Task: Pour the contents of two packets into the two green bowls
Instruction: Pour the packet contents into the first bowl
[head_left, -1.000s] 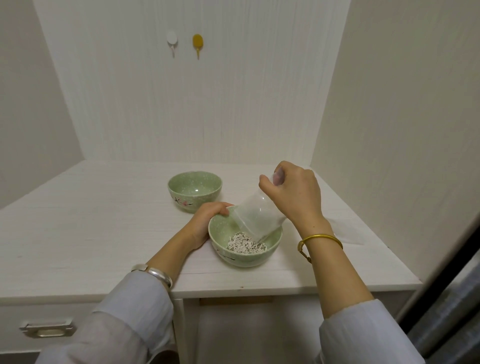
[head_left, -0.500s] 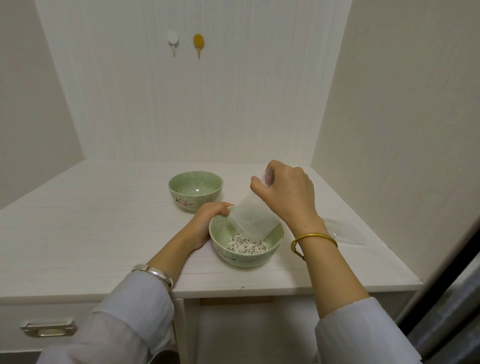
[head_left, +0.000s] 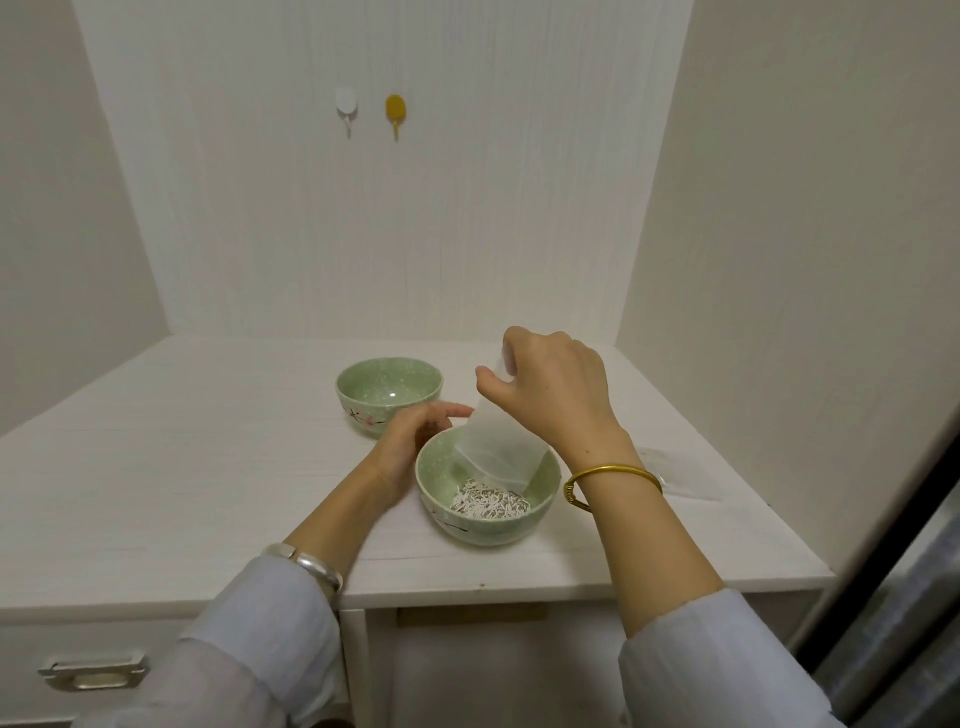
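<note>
While the right hand (head_left: 558, 387) pinches the inverted packet (head_left: 498, 452) over the near bowl (head_left: 488, 525), the left hand (head_left: 410, 441), fingers released, rests beside its rim.

right hand (head_left: 556, 387): pinches translucent packet (head_left: 501, 449) by its top, open end hanging into near green bowl (head_left: 488, 525) | near green bowl: pale pellets (head_left: 488, 503) in bottom | left hand (head_left: 410, 447): open, beside that bowl's left rim | far green bowl (head_left: 388, 395): empty, on counter (head_left: 182, 441) | second packet (head_left: 680, 475): flat at counter's right edge
</note>
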